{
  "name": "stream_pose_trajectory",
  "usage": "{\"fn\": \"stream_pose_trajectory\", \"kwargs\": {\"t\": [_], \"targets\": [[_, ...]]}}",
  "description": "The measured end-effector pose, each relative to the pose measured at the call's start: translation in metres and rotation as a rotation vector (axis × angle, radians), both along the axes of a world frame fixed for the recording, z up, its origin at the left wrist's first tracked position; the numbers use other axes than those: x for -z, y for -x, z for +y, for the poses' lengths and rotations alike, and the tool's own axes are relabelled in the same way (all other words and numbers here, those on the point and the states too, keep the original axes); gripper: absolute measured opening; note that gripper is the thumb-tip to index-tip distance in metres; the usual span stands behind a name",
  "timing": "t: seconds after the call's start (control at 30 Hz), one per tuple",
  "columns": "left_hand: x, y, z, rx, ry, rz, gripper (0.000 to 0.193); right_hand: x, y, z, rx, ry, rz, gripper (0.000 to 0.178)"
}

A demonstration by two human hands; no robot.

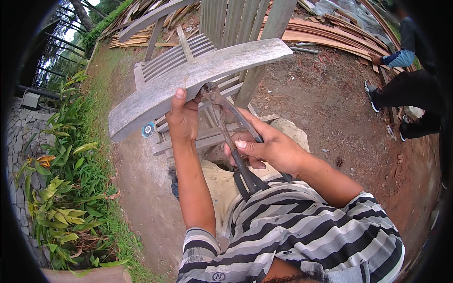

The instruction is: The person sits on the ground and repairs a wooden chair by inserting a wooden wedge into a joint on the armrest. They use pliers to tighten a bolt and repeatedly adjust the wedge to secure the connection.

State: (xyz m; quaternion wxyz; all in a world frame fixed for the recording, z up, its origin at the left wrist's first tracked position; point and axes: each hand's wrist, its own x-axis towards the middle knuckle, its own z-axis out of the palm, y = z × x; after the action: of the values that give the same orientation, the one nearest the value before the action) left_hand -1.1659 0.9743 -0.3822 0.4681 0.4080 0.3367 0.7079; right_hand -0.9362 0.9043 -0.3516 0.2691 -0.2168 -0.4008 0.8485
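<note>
A curved, weathered grey wooden piece (203, 70) lies slanted across the upper middle. My left hand (183, 118) grips its near edge, with the thumb on its face and the other fingers mostly hidden behind. Long-handled metal pincers (225, 129) are in my right hand (276, 148), which is closed round the handles. Their jaws meet the underside of the wood beside my left fingers; what the jaws bite on is too small to tell. Behind the wood stands a slatted wooden chair (179, 56), partly covered by it.
A blue-rimmed disc (148, 129) lies near the chair. Stacked planks (325, 37) cover the ground at the back right, where another person (413, 80) bends with a hand at the wood. Leafy plants (66, 203) and a stone path (23, 137) run along the left.
</note>
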Motion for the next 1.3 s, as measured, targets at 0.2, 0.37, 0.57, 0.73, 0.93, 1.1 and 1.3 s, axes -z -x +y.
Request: {"fn": "stream_pose_trajectory", "kwargs": {"t": [0.2, 0.37, 0.57, 0.73, 0.93, 1.1, 1.3], "targets": [[0.038, 0.006, -0.001, 0.089, 0.063, -0.014, 0.076, 0.019, 0.005, -0.006, -0.061, 0.292, 0.397, 0.077], [0.054, 0.003, -0.006, 0.118, 0.073, -0.063, 0.074, 0.033, 0.011, -0.013, -0.082, 0.465, 0.642, 0.082], [0.056, -0.002, -0.015, 0.128, 0.054, -0.113, 0.067, 0.031, 0.013, -0.015, -0.065, 0.452, 0.619, 0.085], [0.065, -0.004, -0.017, 0.110, 0.051, -0.140, 0.065, 0.033, 0.009, -0.014, -0.074, 0.443, 0.567, 0.077], [0.087, -0.005, -0.015, 0.151, 0.081, -0.089, 0.070, 0.035, -0.006, -0.011, -0.002, 0.329, 0.223, 0.074], [0.091, -0.007, -0.020, 0.143, 0.072, -0.199, 0.066, 0.027, -0.001, -0.012, 0.072, -0.238, -0.431, 0.075], [0.109, -0.016, -0.012, 0.225, 0.069, -0.307, 0.057, 0.043, -0.007, -0.006, 0.016, 0.347, 0.389, 0.073]]}}
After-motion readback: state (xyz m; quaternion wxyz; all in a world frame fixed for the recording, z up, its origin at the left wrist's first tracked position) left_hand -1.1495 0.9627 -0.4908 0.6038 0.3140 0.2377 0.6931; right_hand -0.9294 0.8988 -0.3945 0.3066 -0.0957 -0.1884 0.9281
